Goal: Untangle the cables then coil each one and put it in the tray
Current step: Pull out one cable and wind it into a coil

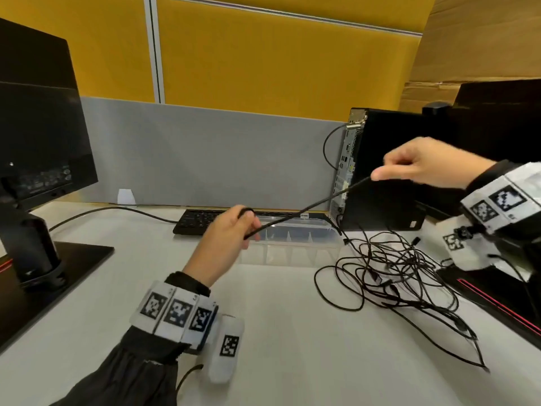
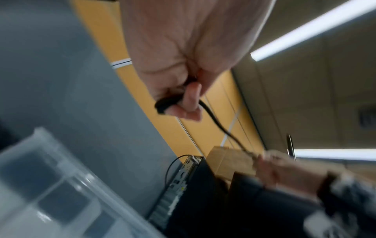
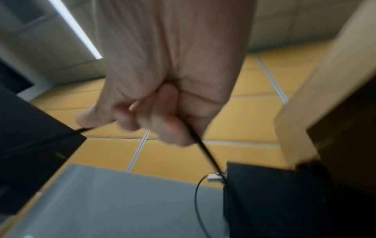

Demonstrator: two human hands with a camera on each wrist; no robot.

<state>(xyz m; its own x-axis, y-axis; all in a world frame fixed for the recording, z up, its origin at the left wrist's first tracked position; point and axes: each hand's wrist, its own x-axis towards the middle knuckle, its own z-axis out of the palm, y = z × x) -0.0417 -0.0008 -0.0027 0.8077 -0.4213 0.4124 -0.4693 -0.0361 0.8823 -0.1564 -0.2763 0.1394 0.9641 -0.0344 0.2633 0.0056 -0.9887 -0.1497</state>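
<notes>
A thin black cable [image 1: 307, 209] stretches taut in the air between my two hands. My left hand [image 1: 234, 232] grips one end, with a small loop of it round the fingers [image 2: 189, 103]. My right hand [image 1: 409, 168], higher and to the right, pinches the same cable [image 3: 201, 145], which runs on down toward the heap. A tangle of black cables [image 1: 395, 273] lies on the white desk at the right. The clear plastic tray [image 1: 298, 238], split into compartments, sits behind my left hand in front of the keyboard.
A black keyboard [image 1: 199, 221] lies behind the tray. A monitor on its stand [image 1: 38, 171] fills the left side. A black desktop computer [image 1: 380, 171] stands upright at the back right. A grey partition [image 1: 205, 153] closes the desk's far edge.
</notes>
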